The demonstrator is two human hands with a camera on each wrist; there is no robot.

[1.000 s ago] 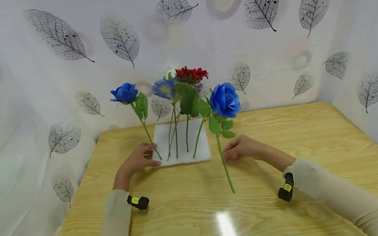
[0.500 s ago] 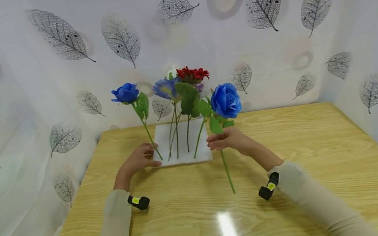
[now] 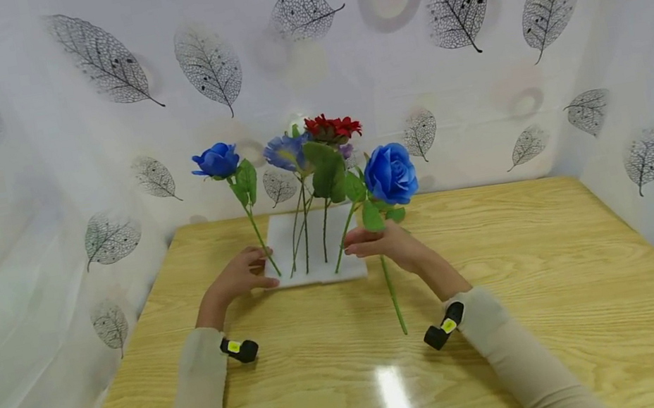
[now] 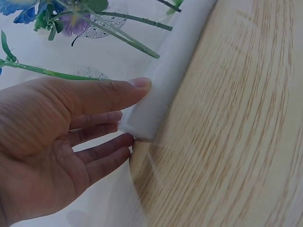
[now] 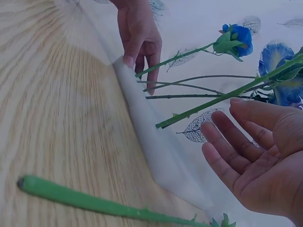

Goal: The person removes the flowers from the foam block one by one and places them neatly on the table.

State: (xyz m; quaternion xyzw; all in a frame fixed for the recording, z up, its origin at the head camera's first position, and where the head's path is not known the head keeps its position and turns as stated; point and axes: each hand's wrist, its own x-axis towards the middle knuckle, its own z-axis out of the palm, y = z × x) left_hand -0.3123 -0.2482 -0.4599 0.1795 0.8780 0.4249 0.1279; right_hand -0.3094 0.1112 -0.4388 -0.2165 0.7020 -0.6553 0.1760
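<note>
A white foam board point(image 3: 319, 278) near the table's back edge has several artificial flower stems standing in it. My left hand point(image 3: 238, 275) holds the board's left end, the thumb on its front corner in the left wrist view. Beside that hand leans a blue rose point(image 3: 216, 161). My right hand point(image 3: 388, 244) is at the board's right side, its fingers loosely spread, fingertips near the rightmost green stem point(image 5: 203, 109). Above it shows a large blue rose point(image 3: 389, 175). A loose green stem point(image 3: 394, 300) lies on the table, partly hidden by the right hand.
Between the roses stand a paler blue flower point(image 3: 287, 153) and a red flower point(image 3: 333, 129) with a big leaf point(image 3: 327, 172). A white leaf-print curtain point(image 3: 449, 85) hangs around the back and sides of the wooden table point(image 3: 537, 270).
My right hand has moved left and slightly away from me, from beside the loose stem to the board's right side, its fingers loosening. The left hand and flowers have stayed in place.
</note>
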